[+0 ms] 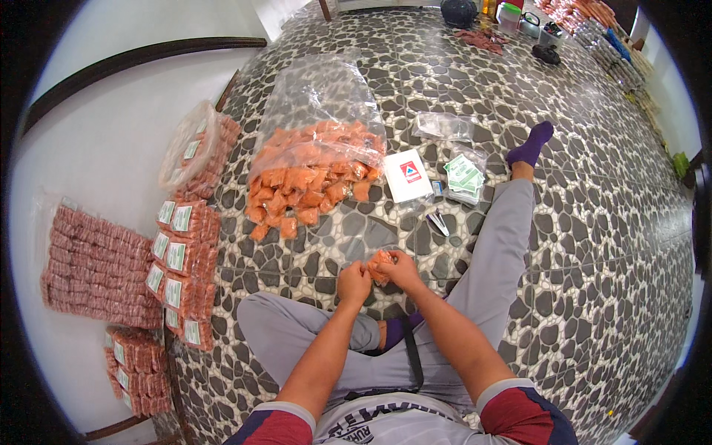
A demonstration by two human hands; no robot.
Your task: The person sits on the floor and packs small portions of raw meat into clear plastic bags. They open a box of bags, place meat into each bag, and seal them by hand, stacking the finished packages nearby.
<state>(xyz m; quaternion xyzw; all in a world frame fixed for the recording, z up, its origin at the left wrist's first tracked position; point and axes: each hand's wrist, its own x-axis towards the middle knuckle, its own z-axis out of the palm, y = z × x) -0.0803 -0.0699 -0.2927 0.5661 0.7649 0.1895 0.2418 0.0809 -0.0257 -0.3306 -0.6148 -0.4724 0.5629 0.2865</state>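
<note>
Between my legs, just above the floor, both hands meet at a small orange packet in clear plastic (380, 267). My right hand (401, 270) grips its right side, and my left hand (354, 282) pinches clear plastic at its left edge. Beyond them, a large clear plastic bag (328, 94) lies with many orange packets (306, 178) in and spilling from it. Right of that are a white box with a red emblem (409, 176), a stack of green-and-white printed labels (465, 174), a small blue box (437, 187) and a stapler (438, 222).
Labelled packs of orange packets (181, 261) stand along the left wall, beside a large bag of reddish packets (100, 267). A flat clear plastic bag (444, 126) lies ahead. My outstretched leg (495, 239) is at the right. Far off are a cloth (481, 40) and a kettle (529, 23).
</note>
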